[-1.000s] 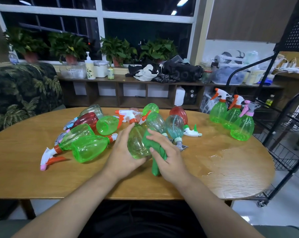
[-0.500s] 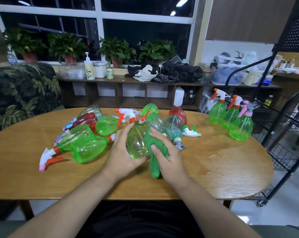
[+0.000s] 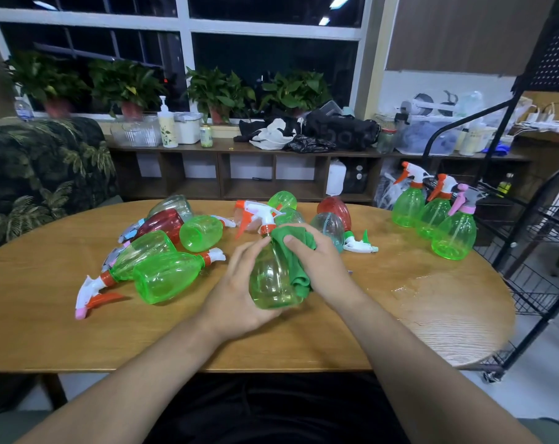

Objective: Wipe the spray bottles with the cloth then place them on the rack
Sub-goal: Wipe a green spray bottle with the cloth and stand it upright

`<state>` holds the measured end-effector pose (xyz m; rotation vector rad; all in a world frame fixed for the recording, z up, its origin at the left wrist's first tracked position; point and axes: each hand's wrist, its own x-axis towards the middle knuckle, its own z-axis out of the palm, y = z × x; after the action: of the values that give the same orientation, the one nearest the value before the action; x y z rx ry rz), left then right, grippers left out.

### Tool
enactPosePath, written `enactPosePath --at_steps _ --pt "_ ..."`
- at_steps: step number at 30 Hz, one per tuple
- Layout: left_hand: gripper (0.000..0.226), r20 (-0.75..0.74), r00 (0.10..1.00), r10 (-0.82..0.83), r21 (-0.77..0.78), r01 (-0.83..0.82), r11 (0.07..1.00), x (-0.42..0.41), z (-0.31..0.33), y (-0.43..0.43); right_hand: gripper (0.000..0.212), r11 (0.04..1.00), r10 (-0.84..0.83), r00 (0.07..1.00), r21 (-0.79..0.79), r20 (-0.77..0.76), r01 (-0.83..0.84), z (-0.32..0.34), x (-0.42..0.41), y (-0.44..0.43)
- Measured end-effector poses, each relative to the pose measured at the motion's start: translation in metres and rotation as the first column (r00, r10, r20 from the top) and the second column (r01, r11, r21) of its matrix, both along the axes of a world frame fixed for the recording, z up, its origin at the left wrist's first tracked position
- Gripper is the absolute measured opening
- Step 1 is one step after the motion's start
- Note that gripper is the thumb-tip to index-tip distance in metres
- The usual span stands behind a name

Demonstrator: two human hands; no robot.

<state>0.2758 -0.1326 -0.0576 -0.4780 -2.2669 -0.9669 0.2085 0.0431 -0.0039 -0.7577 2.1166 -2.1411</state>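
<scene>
Since a second ago, the green cloth (image 3: pixel 292 251) has slid up from the belly of the held spray bottle (image 3: pixel 273 280) toward its neck, and the bottle has tipped more upright.

At the far left of the wooden bench (image 3: pixel 47 331), a heap of unwiped bottles (image 3: pixel 162 264) lies on its side, green and red, some with white and orange triggers. Just right of the heap, the left hand (image 3: pixel 236 299) cups the clear green bottle from below and behind, fingers wrapped round its body, lifting it just above the bench. The right hand (image 3: pixel 320 267) is closed over the bunched cloth, pressing it against the bottle's right shoulder below the orange collar. Further right, three green bottles (image 3: pixel 432 216) stand upright near the bench edge, beside the black wire rack (image 3: pixel 534 251).

The wiping step appears to be under way. Next, the bottle likely needs turning to reach its unwiped side, then carrying right to the rack.
</scene>
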Motion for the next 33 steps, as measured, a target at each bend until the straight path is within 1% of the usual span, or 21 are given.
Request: enactPosePath --at_steps 2,4,5,7,10,15,19,22,25,29,33 --pt "0.117 -0.003 1.000 0.007 0.025 -0.006 1.000 0.003 0.002 0.000 0.020 0.994 0.073 0.993 -0.083 0.093 -0.066 0.001 -0.003 0.003" --pt "0.117 -0.012 1.000 0.015 0.046 -0.014 0.999 0.006 0.004 0.001 0.021 0.971 0.142 0.977 -0.216 0.159 -0.106 -0.001 0.001 0.003" --pt "0.117 -0.013 1.000 0.015 0.053 -0.015 0.998 0.007 0.005 0.001 0.021 0.960 0.147 0.975 -0.262 0.165 -0.100 -0.002 0.006 0.003" --pt "0.116 -0.010 1.000 0.016 0.071 -0.016 0.997 0.006 0.006 0.002 0.022 0.956 0.108 0.986 -0.286 0.125 -0.069 -0.007 0.013 0.000" --pt "0.114 0.008 0.999 0.039 0.120 -0.039 0.992 0.005 0.005 0.000 0.026 0.976 0.028 0.999 -0.215 0.018 -0.024 -0.017 0.021 -0.002" --pt "0.113 0.014 0.993 0.117 0.185 -0.118 0.976 0.002 0.004 -0.005 0.035 0.998 -0.048 0.991 -0.047 -0.125 0.042 -0.039 0.040 0.006" --pt "0.114 0.023 0.986 0.164 0.268 -0.164 0.949 -0.003 0.001 -0.009 0.039 0.995 -0.062 0.968 0.060 -0.244 0.079 -0.050 0.044 0.011" --pt "0.114 0.037 0.983 0.178 0.273 -0.181 0.945 -0.004 0.001 -0.009 0.039 0.992 -0.057 0.962 0.092 -0.267 0.084 -0.052 0.043 0.012" --pt "0.113 0.039 0.988 0.149 0.229 -0.154 0.961 -0.003 0.002 -0.008 0.037 0.996 -0.055 0.976 0.061 -0.211 0.070 -0.043 0.042 0.013" --pt "0.113 0.035 0.996 0.087 0.163 -0.092 0.982 0.001 0.004 -0.005 0.029 0.999 -0.051 0.996 0.010 -0.077 0.052 -0.021 0.030 0.009" --pt "0.115 0.007 0.999 0.037 0.099 -0.038 0.994 0.007 0.006 -0.002 0.024 1.000 0.016 1.000 -0.027 0.023 -0.016 -0.007 0.016 0.010"
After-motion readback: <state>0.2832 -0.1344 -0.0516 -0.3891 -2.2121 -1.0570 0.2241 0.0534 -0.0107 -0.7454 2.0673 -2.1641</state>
